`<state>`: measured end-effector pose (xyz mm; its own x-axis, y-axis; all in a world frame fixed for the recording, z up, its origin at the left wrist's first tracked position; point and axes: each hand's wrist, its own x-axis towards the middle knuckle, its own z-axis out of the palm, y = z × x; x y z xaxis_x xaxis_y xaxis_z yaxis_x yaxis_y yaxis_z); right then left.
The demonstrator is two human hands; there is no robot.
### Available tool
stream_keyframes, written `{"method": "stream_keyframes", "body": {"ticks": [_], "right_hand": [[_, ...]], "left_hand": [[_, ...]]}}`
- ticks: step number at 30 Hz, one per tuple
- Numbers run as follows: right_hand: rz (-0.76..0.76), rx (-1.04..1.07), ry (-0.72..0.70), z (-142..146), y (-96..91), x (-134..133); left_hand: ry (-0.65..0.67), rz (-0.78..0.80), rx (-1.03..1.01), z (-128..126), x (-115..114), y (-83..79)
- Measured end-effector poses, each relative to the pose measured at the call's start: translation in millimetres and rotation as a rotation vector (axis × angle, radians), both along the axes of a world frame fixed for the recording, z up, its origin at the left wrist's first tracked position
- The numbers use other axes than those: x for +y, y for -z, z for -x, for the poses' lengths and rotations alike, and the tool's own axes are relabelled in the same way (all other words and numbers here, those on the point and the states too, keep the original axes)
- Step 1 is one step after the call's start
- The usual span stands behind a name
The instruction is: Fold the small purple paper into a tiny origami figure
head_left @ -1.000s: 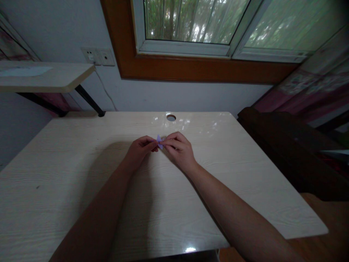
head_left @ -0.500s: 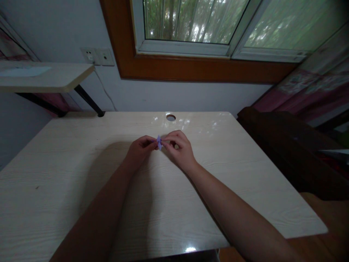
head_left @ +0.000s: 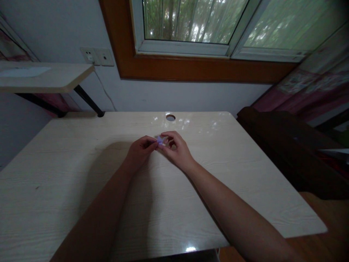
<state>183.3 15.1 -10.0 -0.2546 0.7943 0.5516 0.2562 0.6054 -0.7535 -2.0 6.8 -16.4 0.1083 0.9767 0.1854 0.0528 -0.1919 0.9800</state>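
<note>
A small piece of folded purple paper [head_left: 160, 140] is held above the desk, around the middle of the view. My left hand [head_left: 140, 151] pinches its left side between thumb and forefinger. On the other side my right hand [head_left: 177, 149] has its fingers bent round the paper, the thumb at its lower edge and the forefinger arched above. Part of the paper is hidden by the fingertips, and its exact shape is too small to make out.
Both forearms reach over a pale wood-grain desk [head_left: 218, 193] with a round cable hole [head_left: 170, 117] near its back edge. A raised shelf [head_left: 65, 80] on black legs stands back left. Beyond are a window [head_left: 185, 22] and wall sockets [head_left: 98, 57]; dark furniture [head_left: 289, 156] is at right.
My right fingers have spread from a tight pinch into a wider curl round the paper. The paper has turned and shows more of its face. My left hand stays in place.
</note>
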Motion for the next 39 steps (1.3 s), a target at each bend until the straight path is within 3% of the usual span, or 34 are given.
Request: {"method": "stream_keyframes", "body": {"ticks": [5, 15, 22, 34, 39], "right_hand": [[0.018, -0.008, 0.010, 1, 3.7, 0], [0.164, 0.224, -0.008, 5, 12.7, 2], [0.207, 0.282, -0.009, 5, 10.9, 2], [0.006, 0.123, 0.145, 2, -3.5, -5], [0.019, 0.121, 0.133, 1, -5.3, -6]], "left_hand": [[0.007, -0.016, 0.023, -1, 1, 0.3], [0.009, -0.070, -0.028, -4, -2, 2.5], [-0.004, -0.196, 0.012, -6, -5, -0.2], [-0.028, -0.180, 0.178, -6, -8, -7.2], [-0.050, -0.137, 0.187, -4, -6, -4.9]]}}
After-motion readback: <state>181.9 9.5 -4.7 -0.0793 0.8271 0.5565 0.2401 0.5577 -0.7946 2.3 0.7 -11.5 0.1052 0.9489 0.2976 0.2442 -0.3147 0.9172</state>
